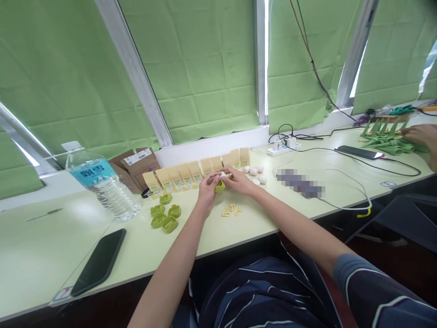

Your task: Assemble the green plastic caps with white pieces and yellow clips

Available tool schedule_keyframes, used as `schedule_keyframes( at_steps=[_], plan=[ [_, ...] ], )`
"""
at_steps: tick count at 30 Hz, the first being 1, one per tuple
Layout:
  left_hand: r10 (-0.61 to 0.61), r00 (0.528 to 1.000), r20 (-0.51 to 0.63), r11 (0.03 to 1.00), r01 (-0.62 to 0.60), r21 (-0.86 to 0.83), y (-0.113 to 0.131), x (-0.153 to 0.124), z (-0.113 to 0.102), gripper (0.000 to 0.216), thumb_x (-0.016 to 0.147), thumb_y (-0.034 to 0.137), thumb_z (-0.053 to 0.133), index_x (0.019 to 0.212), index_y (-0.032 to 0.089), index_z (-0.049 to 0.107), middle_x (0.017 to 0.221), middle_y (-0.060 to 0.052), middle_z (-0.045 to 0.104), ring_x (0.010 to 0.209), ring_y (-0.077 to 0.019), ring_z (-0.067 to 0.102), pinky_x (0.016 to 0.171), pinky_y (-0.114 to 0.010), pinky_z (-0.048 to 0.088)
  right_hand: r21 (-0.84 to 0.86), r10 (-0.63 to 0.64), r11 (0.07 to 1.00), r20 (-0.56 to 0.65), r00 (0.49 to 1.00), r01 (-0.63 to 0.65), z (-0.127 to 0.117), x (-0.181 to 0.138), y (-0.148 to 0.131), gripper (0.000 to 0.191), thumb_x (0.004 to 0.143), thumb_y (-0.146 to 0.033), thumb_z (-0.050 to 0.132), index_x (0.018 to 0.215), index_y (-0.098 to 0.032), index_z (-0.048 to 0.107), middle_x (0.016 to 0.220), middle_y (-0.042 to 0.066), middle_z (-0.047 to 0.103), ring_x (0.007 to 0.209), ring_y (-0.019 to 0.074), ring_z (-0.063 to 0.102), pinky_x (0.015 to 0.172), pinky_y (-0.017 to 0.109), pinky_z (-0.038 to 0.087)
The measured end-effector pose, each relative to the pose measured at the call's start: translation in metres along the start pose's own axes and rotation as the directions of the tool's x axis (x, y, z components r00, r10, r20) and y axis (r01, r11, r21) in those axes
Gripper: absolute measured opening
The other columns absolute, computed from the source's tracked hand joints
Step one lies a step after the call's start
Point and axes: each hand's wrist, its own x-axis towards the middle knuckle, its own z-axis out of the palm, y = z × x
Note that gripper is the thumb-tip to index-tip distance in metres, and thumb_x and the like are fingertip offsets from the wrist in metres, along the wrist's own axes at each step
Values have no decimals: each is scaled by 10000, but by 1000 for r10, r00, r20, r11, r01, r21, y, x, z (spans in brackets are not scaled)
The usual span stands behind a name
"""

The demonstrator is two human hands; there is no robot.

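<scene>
My left hand (208,186) and my right hand (240,180) meet over the pale green table (41,255), both pinched on one small green plastic part (220,186) with a white piece at its top. Several more green parts (165,216) lie to the left of my hands. Small yellow rings (231,211) lie just in front of them. A row of tan cardboard packets (196,171) stands behind my hands, and a few white round pieces (255,173) lie to their right.
A water bottle (102,182) stands at the left, with a black phone (99,261) near the front edge. A power strip (284,146), cables and another phone (359,152) lie to the right. Another person's hand (421,135) rests on green items (389,142) at far right.
</scene>
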Motion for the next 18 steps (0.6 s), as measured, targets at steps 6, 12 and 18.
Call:
schedule_keyframes(
  at_steps=[6, 12, 18],
  plan=[
    [-20, 999, 34, 1000, 21, -10, 2, -2, 1, 463, 698, 383, 826, 1088, 198, 661, 900, -53, 721, 664, -142, 651, 641, -287, 542, 55, 28, 998, 27, 999, -29, -3, -2, -7, 367, 940, -455, 565, 1202, -205, 626, 931, 46, 730, 768, 158, 680, 718, 278, 514],
    [-21, 1000, 2, 1000, 21, -13, 3, -2, 2, 513, 685, 356, 835, 1139, 209, 647, 964, -58, 701, 742, -149, 659, 652, -288, 568, 9, 36, 999, -101, 994, -35, -5, 0, -7, 378, 917, -523, 570, 1055, -181, 654, 885, 53, 729, 794, 177, 673, 727, 303, 513],
    [-58, 997, -46, 998, 57, -10, 2, 1, -3, 387, 728, 430, 778, 995, 170, 674, 797, -52, 689, 680, -158, 651, 580, -272, 532, 112, -54, 991, -158, 986, 72, -10, -4, -14, 414, 873, -580, 591, 935, -178, 666, 861, 57, 703, 815, 193, 656, 597, 259, 501]
  ],
)
